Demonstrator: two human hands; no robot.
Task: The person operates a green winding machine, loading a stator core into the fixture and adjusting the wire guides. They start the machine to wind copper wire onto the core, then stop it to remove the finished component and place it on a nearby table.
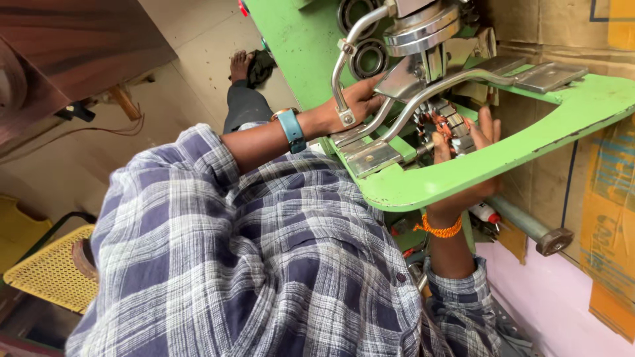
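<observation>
Gripped wound copper coil (442, 127) in right hand (471, 149) at green surface (463, 173) edge; left hand (357, 100) clasped metal lever (344, 73), cramped

A small repair workshop — green machine frame (529, 142), steel bearings (368, 58), a copper-wound motor core (444, 129), cardboard-lined wall (605, 198).

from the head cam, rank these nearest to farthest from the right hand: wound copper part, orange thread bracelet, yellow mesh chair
1. wound copper part: at the right hand fingertips, under the chrome arm.
2. orange thread bracelet: on that wrist, just below.
3. yellow mesh chair: far at the lower left edge.
</observation>
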